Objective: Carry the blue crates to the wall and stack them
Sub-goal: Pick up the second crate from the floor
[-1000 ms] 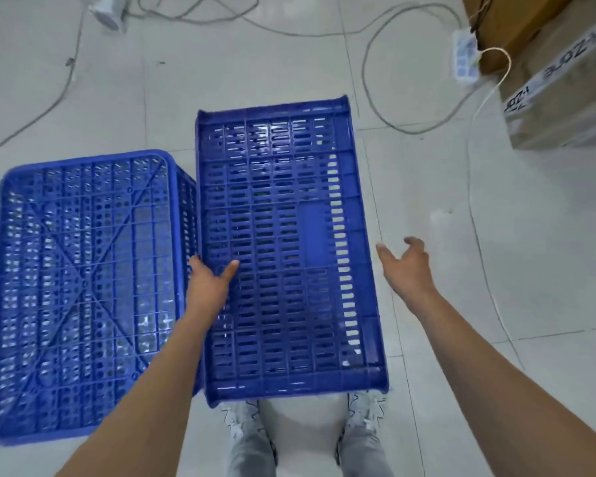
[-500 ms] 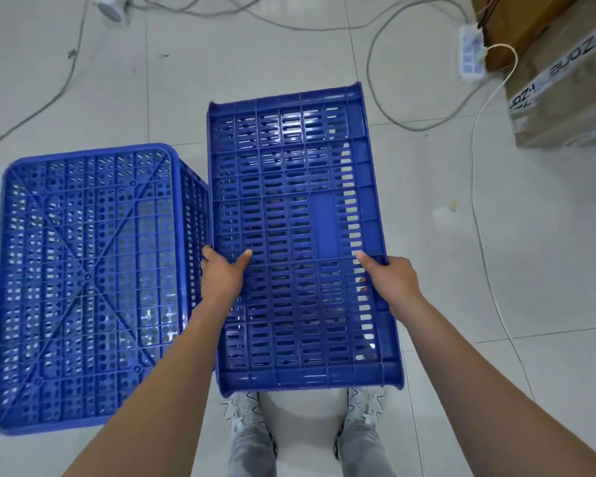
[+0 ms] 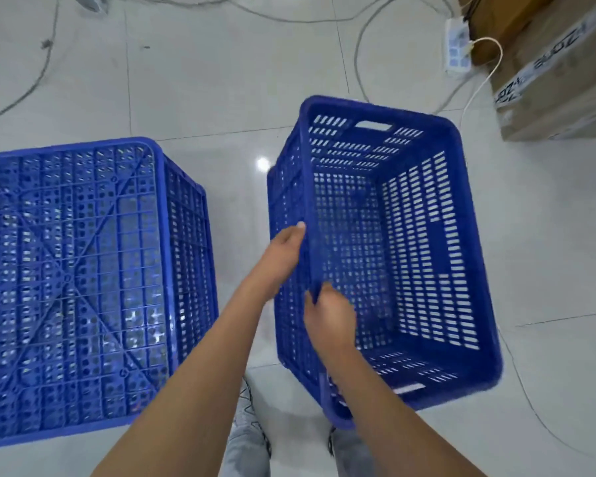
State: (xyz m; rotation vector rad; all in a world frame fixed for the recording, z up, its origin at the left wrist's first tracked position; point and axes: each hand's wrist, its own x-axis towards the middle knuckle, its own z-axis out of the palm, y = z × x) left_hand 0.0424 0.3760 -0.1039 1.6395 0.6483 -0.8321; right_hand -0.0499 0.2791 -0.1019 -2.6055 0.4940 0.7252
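Both hands are closed on the near-left rim of the same open-topped blue crate (image 3: 386, 256), one behind the other. The left hand (image 3: 284, 251) wraps the rim from the outside, with its thumb tip lying along the top edge and its fingers hidden behind the crate wall. The right hand (image 3: 329, 316) grips the same rim closer to the person, thumb toward the outside and fingers curled over the inside; motion blur softens its outline. The crate is tilted so its opening faces the camera, showing the slotted floor, the slotted side walls and a handle slot in the far end wall. Its near corner hangs in front of the person's legs, and whether any part of it touches the tiled floor (image 3: 221, 84) cannot be told.

A second blue crate (image 3: 83, 287) sits upside down on the floor to the left, apart from the held one, its ribbed base with diagonal braces facing up; its left side is cut off by the picture's edge.

Two crates are in view. At the upper right stand cardboard boxes (image 3: 558, 84), partly cut off, with a white power strip (image 3: 456, 43) beside them and several cables trailing across the floor.
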